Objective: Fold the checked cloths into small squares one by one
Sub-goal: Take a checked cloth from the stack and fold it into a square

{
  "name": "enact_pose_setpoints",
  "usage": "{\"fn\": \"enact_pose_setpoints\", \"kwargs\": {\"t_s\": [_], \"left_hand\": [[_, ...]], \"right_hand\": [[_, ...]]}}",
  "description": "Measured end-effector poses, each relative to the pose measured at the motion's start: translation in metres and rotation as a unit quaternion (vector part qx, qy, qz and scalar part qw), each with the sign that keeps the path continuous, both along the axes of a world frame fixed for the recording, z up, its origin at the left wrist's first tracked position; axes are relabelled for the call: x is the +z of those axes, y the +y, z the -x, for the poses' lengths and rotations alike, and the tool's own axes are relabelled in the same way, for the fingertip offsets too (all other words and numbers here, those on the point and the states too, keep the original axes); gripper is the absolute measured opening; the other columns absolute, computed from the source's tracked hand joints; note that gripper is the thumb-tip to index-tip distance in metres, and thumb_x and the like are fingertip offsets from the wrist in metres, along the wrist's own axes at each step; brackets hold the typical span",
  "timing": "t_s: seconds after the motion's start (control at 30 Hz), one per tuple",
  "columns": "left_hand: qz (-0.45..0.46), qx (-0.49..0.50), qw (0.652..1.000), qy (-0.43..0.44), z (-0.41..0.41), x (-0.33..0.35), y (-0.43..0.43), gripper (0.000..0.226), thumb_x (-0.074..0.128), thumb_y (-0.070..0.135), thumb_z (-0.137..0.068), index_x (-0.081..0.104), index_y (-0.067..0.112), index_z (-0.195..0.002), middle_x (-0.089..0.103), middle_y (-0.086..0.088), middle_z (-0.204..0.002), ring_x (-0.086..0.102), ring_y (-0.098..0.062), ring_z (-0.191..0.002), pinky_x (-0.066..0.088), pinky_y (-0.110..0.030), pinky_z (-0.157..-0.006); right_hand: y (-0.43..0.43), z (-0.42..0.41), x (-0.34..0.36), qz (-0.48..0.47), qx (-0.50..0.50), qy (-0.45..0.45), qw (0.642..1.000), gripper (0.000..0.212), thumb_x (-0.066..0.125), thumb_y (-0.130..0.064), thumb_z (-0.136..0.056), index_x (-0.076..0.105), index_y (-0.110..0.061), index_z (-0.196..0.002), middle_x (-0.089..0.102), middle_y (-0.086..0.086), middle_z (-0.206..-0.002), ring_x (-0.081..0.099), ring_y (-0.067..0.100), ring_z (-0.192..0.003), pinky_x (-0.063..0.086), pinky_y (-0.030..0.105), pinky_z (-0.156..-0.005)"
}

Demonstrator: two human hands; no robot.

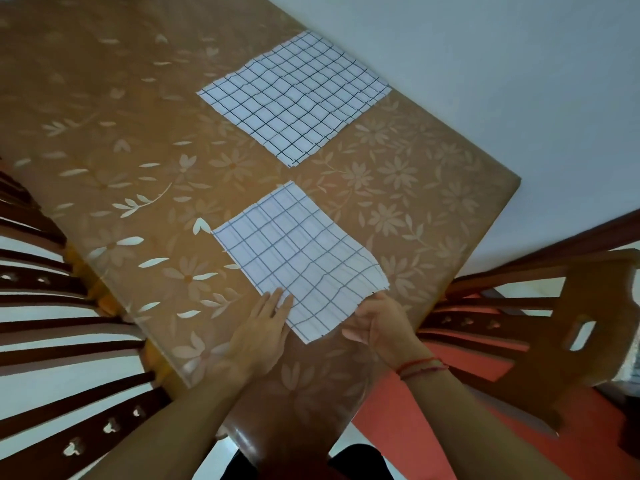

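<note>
The left hand (263,327) lies flat with straight fingers pressing the near corner of a checked cloth (298,261) on the flower-patterned tabletop (138,116). The right hand (377,323) pinches that cloth's edge. A second checked cloth (294,95) lies well beyond both hands.

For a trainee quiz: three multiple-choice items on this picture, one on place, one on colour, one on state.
1. Where does the farther white checked cloth lie? A on the brown flowered table; B in a basket; C on a shelf.
2. What colour is the thread band on the right wrist? A blue; B red; C green.
3. How is the left hand? A clenched in air; B gripping a cup; C flat on the nearer white checked cloth.
Answers: 1 A, it lies flat on the tabletop; 2 B, red strands show; 3 C, straight fingers rest on its corner.
</note>
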State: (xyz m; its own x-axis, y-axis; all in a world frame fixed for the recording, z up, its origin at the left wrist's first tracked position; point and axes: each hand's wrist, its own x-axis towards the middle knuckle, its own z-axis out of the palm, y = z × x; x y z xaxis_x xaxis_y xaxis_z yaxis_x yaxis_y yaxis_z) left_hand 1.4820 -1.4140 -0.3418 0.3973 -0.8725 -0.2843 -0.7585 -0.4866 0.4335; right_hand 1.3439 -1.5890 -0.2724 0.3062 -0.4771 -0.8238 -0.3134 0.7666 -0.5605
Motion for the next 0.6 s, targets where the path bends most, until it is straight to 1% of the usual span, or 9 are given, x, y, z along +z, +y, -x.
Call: {"fn": "enact_pose_setpoints", "kwargs": {"t_s": [0.07, 0.13, 0.2, 0.27, 0.33, 0.37, 0.47, 0.53, 0.6], "left_hand": [[0.01, 0.009, 1.0, 0.018, -0.001, -0.001, 0.006, 0.079, -0.005, 0.049, -0.085, 0.02, 0.017, -0.153, 0.015, -0.005, -0.161, 0.009, -0.026, -0.149, 0.016, -0.036, -0.118], [0.017, 0.012, 0.999, 0.033, -0.001, 0.001, 0.011, 0.072, 0.001, 0.045, -0.091, 0.023, 0.016, -0.152, 0.019, -0.007, -0.16, 0.013, -0.026, -0.148, 0.015, -0.035, -0.117], [0.016, 0.017, 0.999, 0.044, -0.001, 0.001, 0.016, 0.056, 0.014, 0.034, -0.099, 0.024, 0.018, -0.152, 0.018, -0.005, -0.16, 0.012, -0.024, -0.149, 0.013, -0.032, -0.117], [0.02, 0.007, 0.999, 0.047, -0.004, 0.0, 0.024, 0.051, 0.024, 0.021, -0.102, 0.024, 0.022, -0.152, 0.017, 0.0, -0.16, 0.013, -0.018, -0.148, 0.013, -0.028, -0.116], [0.019, -0.02, 0.998, 0.05, -0.008, -0.002, 0.037, 0.054, 0.032, 0.013, -0.101, 0.024, 0.027, -0.152, 0.016, 0.005, -0.16, 0.014, -0.014, -0.148, 0.015, -0.028, -0.118], [0.02, -0.03, 0.998, 0.056, -0.01, -0.003, 0.044, 0.056, 0.035, 0.01, -0.101, 0.025, 0.03, -0.152, 0.017, 0.007, -0.159, 0.016, -0.013, -0.147, 0.017, -0.03, -0.12], [0.032, -0.041, 0.995, 0.083, -0.015, -0.005, 0.067, 0.058, 0.042, 0.01, -0.1, 0.026, 0.039, -0.148, 0.02, 0.011, -0.156, 0.021, -0.01, -0.145, 0.019, -0.029, -0.119], [0.036, -0.041, 0.994, 0.094, -0.017, -0.004, 0.08, 0.059, 0.041, 0.011, -0.101, 0.022, 0.045, -0.146, 0.02, 0.014, -0.156, 0.019, -0.007, -0.145, 0.018, -0.029, -0.119], [0.042, -0.028, 0.994, 0.094, -0.017, -0.001, 0.089, 0.057, 0.041, 0.011, -0.101, 0.025, 0.042, -0.146, 0.019, 0.017, -0.154, 0.017, -0.004, -0.145, 0.017, -0.027, -0.119]], "right_hand": [[-0.001, 0.008, 0.003, 0.065, 0.076, -0.005, 0.995, 0.027, 0.05, 0.018, -0.083, 0.053, -0.006, -0.093, 0.059, 0.016, -0.085, 0.062, 0.024, -0.065, 0.058, 0.041, -0.069], [-0.003, 0.018, 0.006, 0.118, 0.105, -0.035, 0.987, 0.032, 0.052, 0.021, -0.081, 0.053, -0.01, -0.092, 0.059, 0.01, -0.079, 0.064, 0.021, -0.067, 0.057, 0.037, -0.063], [-0.005, 0.024, 0.008, 0.175, 0.12, -0.059, 0.976, 0.038, 0.055, 0.019, -0.079, 0.055, -0.01, -0.103, 0.066, 0.01, -0.082, 0.069, 0.023, -0.075, 0.056, 0.037, -0.064], [-0.011, 0.026, 0.006, 0.234, 0.151, -0.074, 0.958, 0.051, 0.061, 0.018, -0.076, 0.06, -0.015, -0.115, 0.072, 0.012, -0.093, 0.071, 0.03, -0.088, 0.057, 0.039, -0.065], [-0.015, 0.026, 0.005, 0.29, 0.185, -0.078, 0.936, 0.06, 0.066, 0.014, -0.076, 0.056, -0.016, -0.127, 0.072, 0.016, -0.093, 0.071, 0.027, -0.086, 0.058, 0.035, -0.064], [-0.018, 0.026, 0.004, 0.331, 0.205, -0.07, 0.919, 0.06, 0.069, 0.008, -0.079, 0.054, -0.019, -0.131, 0.072, 0.013, -0.089, 0.071, 0.021, -0.081, 0.057, 0.028, -0.064], [-0.019, 0.024, 0.003, 0.449, 0.29, -0.028, 0.845, 0.029, 0.07, -0.014, -0.087, 0.068, -0.03, -0.111, 0.072, -0.005, -0.082, 0.068, 0.009, -0.076, 0.053, 0.017, -0.069], [-0.019, 0.026, -0.007, 0.493, 0.338, -0.009, 0.802, 0.025, 0.069, -0.008, -0.082, 0.073, -0.03, -0.093, 0.067, -0.01, -0.087, 0.065, 0.004, -0.081, 0.047, 0.007, -0.073], [-0.02, 0.027, -0.025, 0.542, 0.39, 0.032, 0.744, 0.023, 0.068, -0.006, -0.072, 0.074, -0.027, -0.079, 0.061, -0.013, -0.092, 0.06, 0.0, -0.081, 0.043, 0.004, -0.075]]}}
